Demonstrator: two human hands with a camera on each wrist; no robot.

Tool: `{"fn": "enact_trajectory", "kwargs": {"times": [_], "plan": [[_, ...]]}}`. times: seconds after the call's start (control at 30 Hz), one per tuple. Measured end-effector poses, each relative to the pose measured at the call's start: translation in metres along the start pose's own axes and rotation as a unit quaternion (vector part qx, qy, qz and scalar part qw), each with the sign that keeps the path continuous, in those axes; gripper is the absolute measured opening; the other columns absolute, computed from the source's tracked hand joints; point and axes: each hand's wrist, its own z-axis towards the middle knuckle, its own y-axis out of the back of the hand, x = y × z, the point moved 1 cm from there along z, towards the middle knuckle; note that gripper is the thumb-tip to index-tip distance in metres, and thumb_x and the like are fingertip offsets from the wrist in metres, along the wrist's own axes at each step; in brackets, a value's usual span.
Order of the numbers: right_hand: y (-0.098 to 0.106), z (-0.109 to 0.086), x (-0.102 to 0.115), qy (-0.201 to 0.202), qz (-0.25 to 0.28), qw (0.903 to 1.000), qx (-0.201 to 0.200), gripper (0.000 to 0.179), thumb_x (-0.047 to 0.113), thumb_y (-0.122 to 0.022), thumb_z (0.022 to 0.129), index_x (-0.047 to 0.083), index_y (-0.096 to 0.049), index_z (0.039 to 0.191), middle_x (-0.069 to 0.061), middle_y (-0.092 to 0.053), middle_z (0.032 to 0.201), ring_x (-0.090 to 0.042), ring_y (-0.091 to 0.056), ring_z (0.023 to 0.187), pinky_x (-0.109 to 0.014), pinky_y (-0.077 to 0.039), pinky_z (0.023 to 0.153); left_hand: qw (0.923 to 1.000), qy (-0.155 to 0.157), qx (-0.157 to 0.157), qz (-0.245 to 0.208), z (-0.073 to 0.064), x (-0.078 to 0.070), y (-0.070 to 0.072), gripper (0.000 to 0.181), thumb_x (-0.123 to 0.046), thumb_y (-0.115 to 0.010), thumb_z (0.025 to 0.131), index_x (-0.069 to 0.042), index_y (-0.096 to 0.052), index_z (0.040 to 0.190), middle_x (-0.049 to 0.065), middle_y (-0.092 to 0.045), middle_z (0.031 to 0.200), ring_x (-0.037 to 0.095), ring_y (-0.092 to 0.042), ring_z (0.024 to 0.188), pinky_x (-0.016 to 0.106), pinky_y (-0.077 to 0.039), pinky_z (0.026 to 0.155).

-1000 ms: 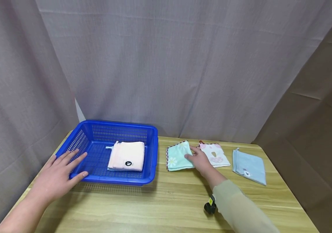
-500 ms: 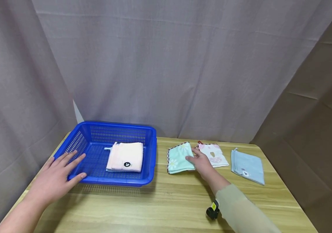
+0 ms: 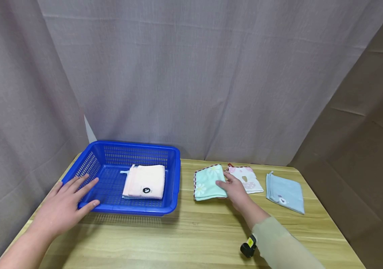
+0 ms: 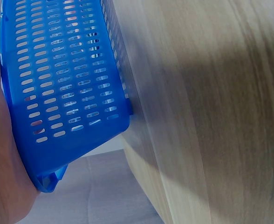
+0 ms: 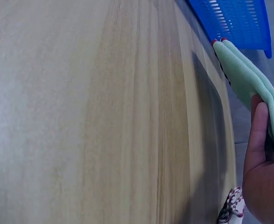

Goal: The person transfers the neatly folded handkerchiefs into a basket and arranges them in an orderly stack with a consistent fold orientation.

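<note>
My right hand (image 3: 236, 189) pinches the right edge of a folded mint-green towel (image 3: 209, 182) with white daisies and a checked border. The right wrist view shows this towel (image 5: 249, 79) held above the table, its shadow below, thumb on one face. On the left, my left hand (image 3: 61, 207) lies with spread fingers over the near-left corner of a blue plastic basket (image 3: 130, 209). A folded pale pink towel (image 3: 148, 179) with a round black mark lies inside it, on top of something light blue. In the left wrist view the hand (image 4: 4, 154) is at the basket's rim.
Right of the mint-green towel lies a folded white towel (image 3: 250, 181) with pink spots, partly hidden by my right hand. Farther right is a folded light-blue towel (image 3: 287, 192). A grey curtain (image 3: 191, 74) hangs behind the wooden table (image 3: 184, 239).
The mint-green towel shifts slightly with my right hand, which keeps its pinch on it. The right forearm moves a little to the right. My left hand stays at the basket.
</note>
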Motion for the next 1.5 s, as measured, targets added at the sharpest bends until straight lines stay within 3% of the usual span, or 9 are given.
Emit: {"fn": "enact_trajectory", "kwargs": {"times": [0.3, 0.6, 1.17, 1.5], "plan": [[0.004, -0.006, 0.004, -0.010, 0.062, 0.9979, 0.018, 0.064, 0.007, -0.063, 0.096, 0.005, -0.034, 0.154, -0.026, -0.054, 0.134, -0.010, -0.068, 0.072, -0.031, -0.060, 0.063, 1.0000, -0.003, -0.004, 0.005, 0.000, 0.000, 0.000, 0.067, -0.055, -0.062, 0.091, -0.022, -0.049, 0.147, 0.018, -0.047, 0.147, 0.046, -0.042, 0.131, 0.067, -0.024, 0.107], [0.005, -0.009, 0.008, -0.012, 0.080, 0.9964, 0.026, 0.062, 0.007, -0.062, 0.096, 0.006, -0.036, 0.153, -0.015, -0.064, 0.116, -0.013, -0.068, 0.068, -0.032, -0.059, 0.058, 1.0000, -0.005, -0.007, 0.005, 0.000, 0.000, 0.001, 0.066, -0.058, -0.060, 0.092, -0.021, -0.050, 0.146, 0.018, -0.048, 0.146, 0.046, -0.043, 0.131, 0.067, -0.025, 0.107], [-0.006, -0.015, 0.025, 0.009, 0.081, 0.9958, 0.041, 0.058, 0.009, -0.063, 0.097, 0.006, -0.040, 0.150, -0.011, -0.065, 0.114, -0.012, -0.068, 0.067, -0.029, -0.058, 0.054, 1.0000, 0.002, 0.000, -0.004, 0.000, 0.000, -0.001, 0.067, -0.057, -0.060, 0.092, -0.022, -0.049, 0.147, 0.018, -0.046, 0.148, 0.047, -0.041, 0.132, 0.068, -0.022, 0.108], [-0.012, -0.020, 0.038, 0.022, 0.094, 0.9938, 0.057, 0.057, 0.009, -0.062, 0.098, 0.006, -0.040, 0.150, -0.008, -0.065, 0.104, -0.012, -0.068, 0.067, -0.030, -0.058, 0.054, 1.0000, 0.002, 0.003, 0.001, 0.000, 0.000, 0.000, 0.067, -0.058, -0.060, 0.092, -0.022, -0.048, 0.148, 0.018, -0.046, 0.149, 0.047, -0.042, 0.132, 0.069, -0.021, 0.108]]}}
